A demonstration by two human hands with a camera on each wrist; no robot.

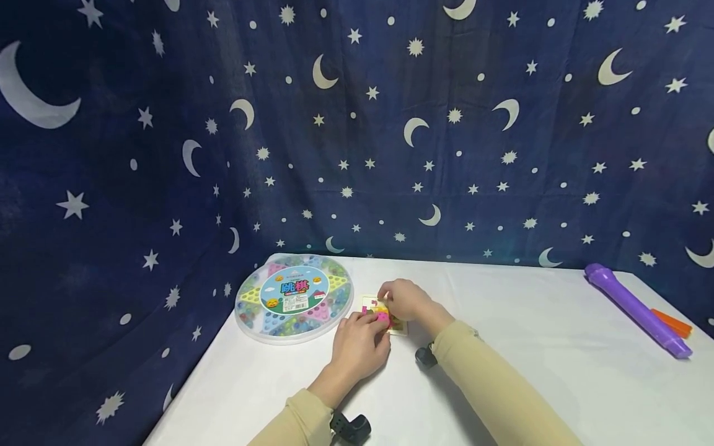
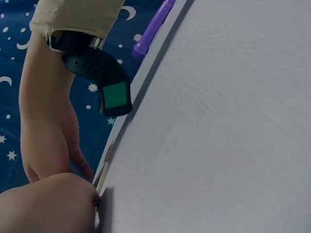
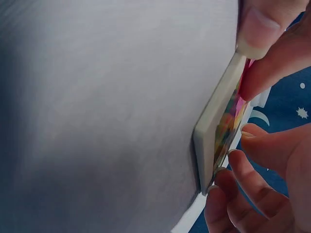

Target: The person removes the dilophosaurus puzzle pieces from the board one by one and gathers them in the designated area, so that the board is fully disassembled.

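A small flat puzzle board (image 1: 399, 327) with a pale rim and a bright pink, yellow and green picture lies on the white table. My left hand (image 1: 359, 347) holds its near left side. In the right wrist view, the left thumb (image 3: 260, 31) presses the board's pale edge (image 3: 206, 141), and a finger lies over the picture. My right hand (image 1: 409, 301) reaches over the far right side. Its loosely bent fingertips (image 3: 235, 158) are at the board's edge, with a gap between thumb and forefinger. In the left wrist view my left hand (image 2: 48, 201) hides most of the board.
Left of the board lies a round, clear-lidded game set (image 1: 294, 298) with colored marbles. A purple stick-like tube (image 1: 638, 310) and an orange flat piece (image 1: 672, 323) lie at the table's right side. Star-patterned cloth (image 1: 390, 124) hangs behind and to the left.
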